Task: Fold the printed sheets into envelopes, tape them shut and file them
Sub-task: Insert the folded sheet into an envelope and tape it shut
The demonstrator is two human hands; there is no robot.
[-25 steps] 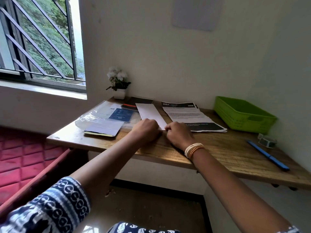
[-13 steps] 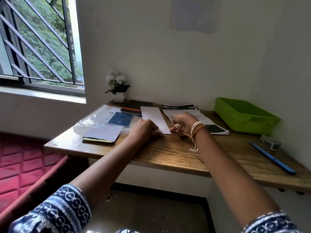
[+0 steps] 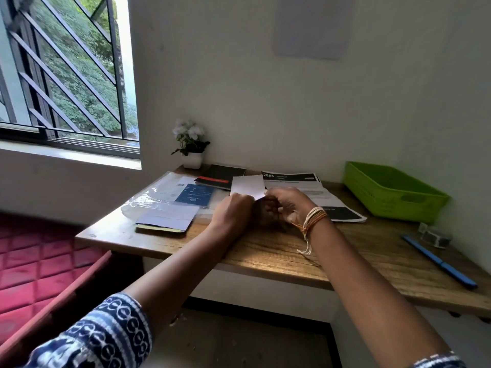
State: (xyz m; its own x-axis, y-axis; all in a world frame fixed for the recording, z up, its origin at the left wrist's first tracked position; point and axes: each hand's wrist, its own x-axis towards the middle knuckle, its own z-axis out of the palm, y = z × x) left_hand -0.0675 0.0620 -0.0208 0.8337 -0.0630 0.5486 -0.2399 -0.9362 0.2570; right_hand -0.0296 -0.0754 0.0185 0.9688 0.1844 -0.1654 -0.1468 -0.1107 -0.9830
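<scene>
Folding a sheet, mid-worktop.
We see both hands, left hand (image 3: 233, 212) and right hand (image 3: 285, 205), fingers pinched on the near edge of the folded white paper sheet (image 3: 247, 185); its long axis runs toward 12 o'clock, above the wooden worktop (image 3: 265, 251).

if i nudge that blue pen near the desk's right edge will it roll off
Possibly. The blue pen looks slim and round, so a sideways push would likely set it rolling. It lies close to the front edge of the wooden desk, with nothing between to stop it. It should be light and stiff to lift.
</scene>
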